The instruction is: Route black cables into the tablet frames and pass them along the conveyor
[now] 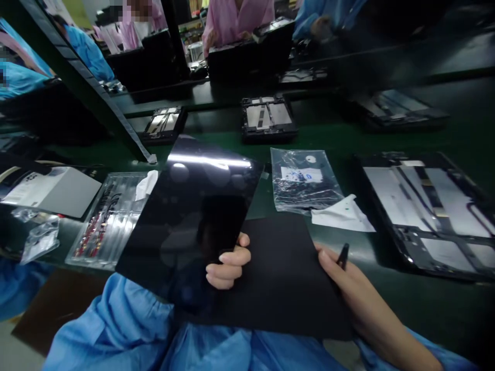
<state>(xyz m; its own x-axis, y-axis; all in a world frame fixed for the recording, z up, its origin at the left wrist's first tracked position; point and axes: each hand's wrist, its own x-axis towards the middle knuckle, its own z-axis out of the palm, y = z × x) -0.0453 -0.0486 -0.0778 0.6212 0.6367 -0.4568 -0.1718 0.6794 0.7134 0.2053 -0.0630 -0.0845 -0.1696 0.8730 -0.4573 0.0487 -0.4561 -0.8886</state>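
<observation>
My left hand [230, 263] is closed round the right edge of a glossy black screen panel [185, 206], which stands tilted, with light spots reflected on its face. The fingertips show; the rest of the hand is behind the panel. My right hand [353, 281] is closed on the right edge of a matte black sheet [282, 273]. A dark, narrow tool [344, 252] also pokes up from that hand; its kind is hidden. The sheet's left part passes behind or meets the panel; I cannot tell whether they are joined.
An opened tablet-like device [436, 216] lies at right. A clear plastic bag [305, 180] and crumpled white paper [342, 214] lie ahead. Left are a clear tray of small parts [104, 221] and a white box [58, 190]. More devices [268, 118] line the bench; people [240, 23] work beyond.
</observation>
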